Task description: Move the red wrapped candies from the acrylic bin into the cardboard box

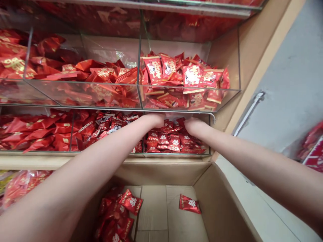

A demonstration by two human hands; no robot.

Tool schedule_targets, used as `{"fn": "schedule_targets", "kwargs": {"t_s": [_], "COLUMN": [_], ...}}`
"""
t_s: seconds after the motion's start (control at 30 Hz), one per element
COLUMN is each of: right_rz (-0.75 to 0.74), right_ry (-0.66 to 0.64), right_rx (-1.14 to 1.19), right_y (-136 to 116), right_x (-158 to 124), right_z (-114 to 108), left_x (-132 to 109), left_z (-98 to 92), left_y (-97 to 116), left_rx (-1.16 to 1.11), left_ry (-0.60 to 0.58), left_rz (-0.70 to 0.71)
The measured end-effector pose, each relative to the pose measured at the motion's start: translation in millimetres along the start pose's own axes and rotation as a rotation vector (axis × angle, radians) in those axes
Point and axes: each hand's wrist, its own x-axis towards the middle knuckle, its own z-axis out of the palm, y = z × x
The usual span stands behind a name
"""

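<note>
The left hand (153, 120) and right hand (195, 125) lay on small red foil candy packets (174, 143) deep in the clear plastic bin (171, 155). The upper bin (176, 110) overhung and hid their fingers, so I could not tell their grip.

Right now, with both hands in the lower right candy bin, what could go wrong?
1. The left hand and right hand reach into the red packets, with the fingers hidden under the upper bin's edge. Knuckles could scrape that edge on pulling out.
2. The packets lie right up to the low front lip. A scoop could push some over it, probably into the cardboard box, possibly outside it.
</note>
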Motion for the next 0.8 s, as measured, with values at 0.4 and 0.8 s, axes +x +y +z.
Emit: {"fn": "schedule_targets", "kwargs": {"t_s": [0.4, 0.8], "right_rz": [-0.004, -0.219], "right_ry": [0.106, 0.070], "right_rx": [0.053, 0.154], "right_y": [-9, -30], "right_x": [-11, 9], "right_z": [-16, -6], "left_x": [-1, 2], "left_z": [9.5, 15.4], "left_y": [2, -3], "left_rx": [0.140, 0.152], "left_ry": [-0.130, -0.152], "left_rz": [0.036, -0.025]}}
